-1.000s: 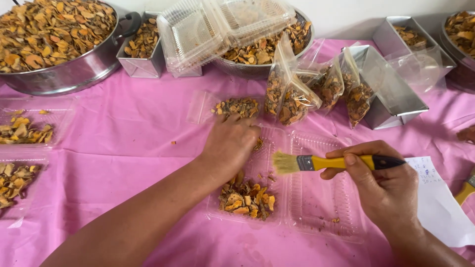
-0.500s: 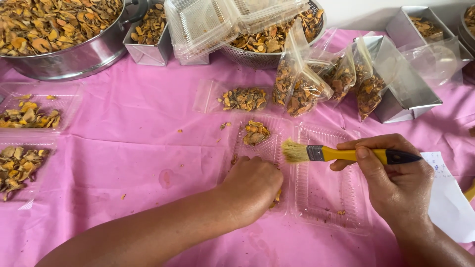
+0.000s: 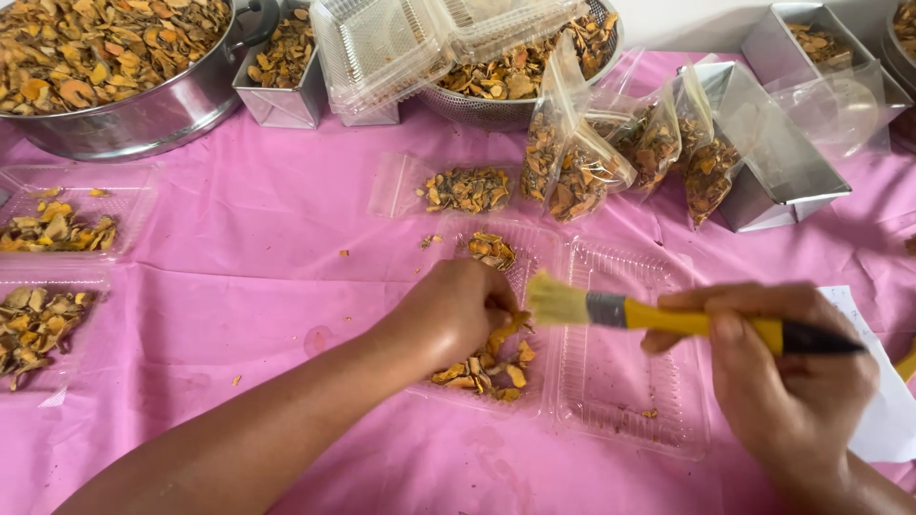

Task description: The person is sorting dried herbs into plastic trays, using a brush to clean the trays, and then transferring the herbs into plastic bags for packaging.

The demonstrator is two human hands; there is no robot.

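A: Left hand (image 3: 456,310)?
B: Curled down over orange-brown dried slices (image 3: 482,367) in left half of clear hinged plastic clamshell tray (image 3: 620,420). Fingers bent into the pile; whether pinching any, cannot tell.

A: Right hand (image 3: 787,381)?
B: Closed round yellow-handled flat brush with pale bristles (image 3: 611,310). Handle level, bristles toward 9 o'clock, just beside left-hand fingertips, above tray's hinge line.

A: Tray position?
B: Open flat on pink cloth-covered worktop (image 3: 248,257), centre of view. Right half nearly bare, a few crumbs.

A: Surroundings?
B: At 12 o'clock of tray, small clear bag of slices lying flat (image 3: 458,189); at 1 o'clock, upright filled clear bags (image 3: 572,172) leaning against a steel box (image 3: 792,172). At 10 o'clock, large steel pot of slices (image 3: 105,67). At 9 o'clock, two more filled clear trays (image 3: 52,277). White paper sheet (image 3: 883,420) at 3 o'clock, under right hand.
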